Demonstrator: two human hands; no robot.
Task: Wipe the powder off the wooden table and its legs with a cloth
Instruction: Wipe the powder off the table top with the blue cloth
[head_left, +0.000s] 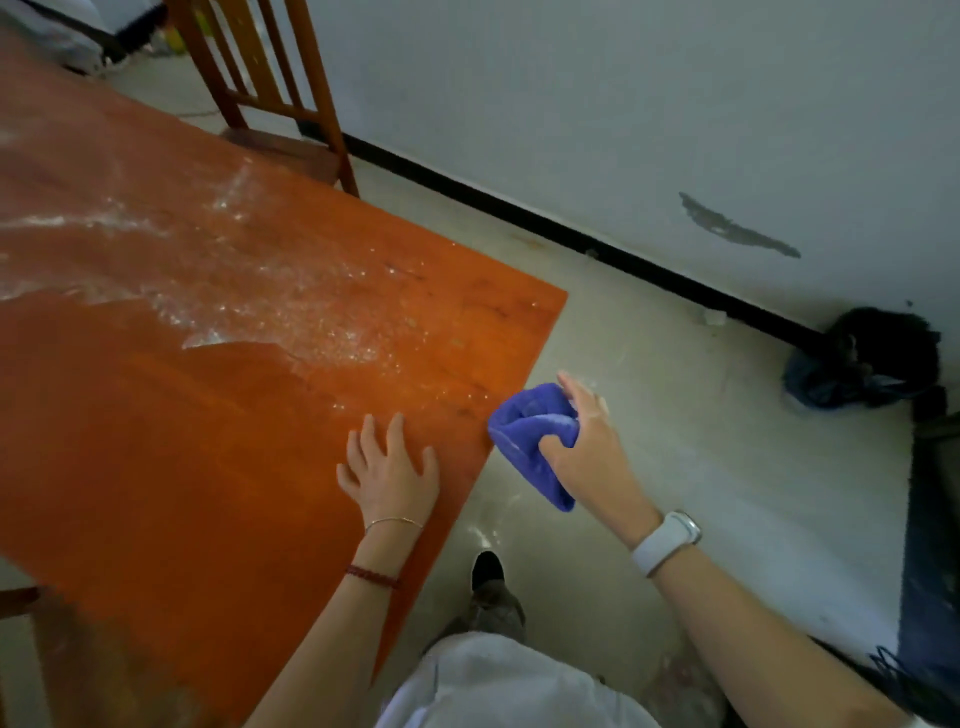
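The orange wooden table fills the left of the view. White powder lies in a band across its middle and far part; the near part looks clean. My left hand rests flat on the table near its right edge, fingers spread. My right hand holds a bunched blue cloth just past the table's right edge, over the floor. The table legs are hidden under the top.
A wooden chair stands at the table's far side. A white wall with a black skirting runs along the right. A dark bundle lies on the floor by the wall. My shoe is near the table edge.
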